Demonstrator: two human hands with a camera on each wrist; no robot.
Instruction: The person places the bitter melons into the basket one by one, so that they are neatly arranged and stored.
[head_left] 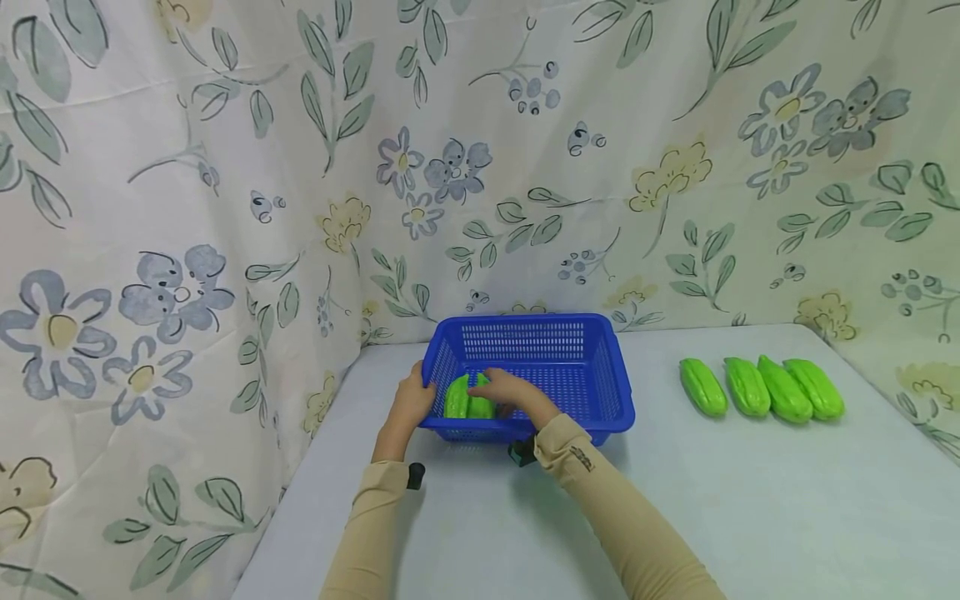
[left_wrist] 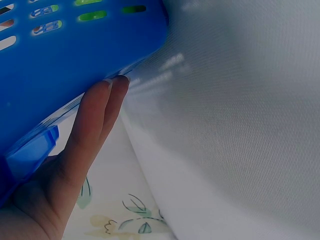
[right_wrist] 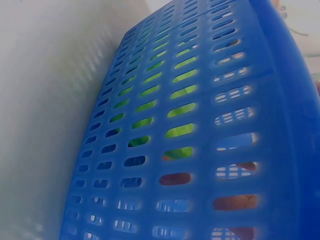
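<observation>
A blue slotted plastic basket (head_left: pixel 558 423) stands on the table. My left hand (head_left: pixel 411 398) holds its left rim, with fingers (left_wrist: pixel 90 120) against the outer wall in the left wrist view. Two bright green, ridged, elongated fruits (head_left: pixel 456 398) lie side by side at the basket's left end. Inside the basket, my right hand (head_left: pixel 517 390) holds the right-hand green ridged fruit (head_left: pixel 481 407), its fingers over the top. Through the slots in the right wrist view, green skin (right_wrist: pixel 180 131) and parts of the hand show; most of the hold is hidden.
Several more green ridged fruits (head_left: pixel 780 390) lie grouped on the white table (head_left: pixel 720 500), right of the basket. A floral curtain (head_left: pixel 510 167) hangs behind the table and along its left side. Dark wrist devices (head_left: pixel 522 451) sit below the sleeves.
</observation>
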